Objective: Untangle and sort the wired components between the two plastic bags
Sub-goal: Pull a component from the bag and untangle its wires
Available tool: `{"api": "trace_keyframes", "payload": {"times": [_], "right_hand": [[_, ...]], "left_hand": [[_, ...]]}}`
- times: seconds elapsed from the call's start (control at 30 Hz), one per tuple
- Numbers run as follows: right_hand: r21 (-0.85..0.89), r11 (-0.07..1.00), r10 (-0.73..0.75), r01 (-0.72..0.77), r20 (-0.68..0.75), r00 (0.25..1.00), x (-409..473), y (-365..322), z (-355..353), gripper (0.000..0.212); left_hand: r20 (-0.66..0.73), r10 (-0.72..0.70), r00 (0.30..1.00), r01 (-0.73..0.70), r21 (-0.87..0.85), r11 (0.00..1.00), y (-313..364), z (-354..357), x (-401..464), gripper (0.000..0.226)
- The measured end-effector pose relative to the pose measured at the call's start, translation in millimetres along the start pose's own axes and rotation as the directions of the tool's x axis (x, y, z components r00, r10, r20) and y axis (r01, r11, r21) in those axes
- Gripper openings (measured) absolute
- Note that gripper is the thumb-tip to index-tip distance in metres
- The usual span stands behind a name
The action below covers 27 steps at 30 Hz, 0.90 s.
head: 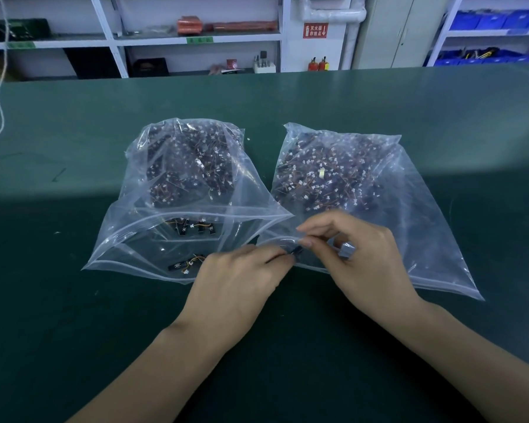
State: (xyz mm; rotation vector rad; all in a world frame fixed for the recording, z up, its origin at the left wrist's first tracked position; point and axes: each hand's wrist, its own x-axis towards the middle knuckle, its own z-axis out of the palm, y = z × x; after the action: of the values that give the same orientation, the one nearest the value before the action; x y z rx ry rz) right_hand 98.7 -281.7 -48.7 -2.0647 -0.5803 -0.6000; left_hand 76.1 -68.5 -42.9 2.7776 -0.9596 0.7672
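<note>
Two clear zip bags lie side by side on the green table. The left bag [126,239] holds a heap of black wired components at its far end and a few loose ones [193,225] near its open mouth. The right bag [425,227] holds a tangled heap [327,175] of the same parts. Between the bag mouths my left hand [239,279] and my right hand [358,254] both pinch one small black component [294,250]. A small grey block [346,249] shows at my right hand's curled fingers.
The green table [74,315] stretches wide on all sides. A white cord [0,96] hangs at the far left. Beyond the table's far edge stand white shelves [196,38] with boxes and blue bins [483,56].
</note>
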Motion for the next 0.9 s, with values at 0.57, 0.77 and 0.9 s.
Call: {"api": "trace_keyframes", "payload": {"times": [0.57,0.77,0.9], "right_hand": [[0.067,0.998,0.008,-0.008,-0.004,1.0,1.9,-6.0,0.8,0.016],[0.072,0.997,0.028,-0.03,0.028,0.999,1.4,-5.0,1.1,0.017],[0.111,0.993,0.044,-0.044,0.011,0.999,1.5,-4.0,0.6,0.016]], "left_hand": [[-0.075,-0.014,0.997,0.019,0.07,0.997,-2.9,4.6,0.0,0.038],[-0.129,-0.042,0.991,0.047,0.039,0.998,2.3,6.3,3.3,0.034],[-0.212,-0.02,0.977,0.034,0.063,0.997,3.2,2.5,3.6,0.04]]}}
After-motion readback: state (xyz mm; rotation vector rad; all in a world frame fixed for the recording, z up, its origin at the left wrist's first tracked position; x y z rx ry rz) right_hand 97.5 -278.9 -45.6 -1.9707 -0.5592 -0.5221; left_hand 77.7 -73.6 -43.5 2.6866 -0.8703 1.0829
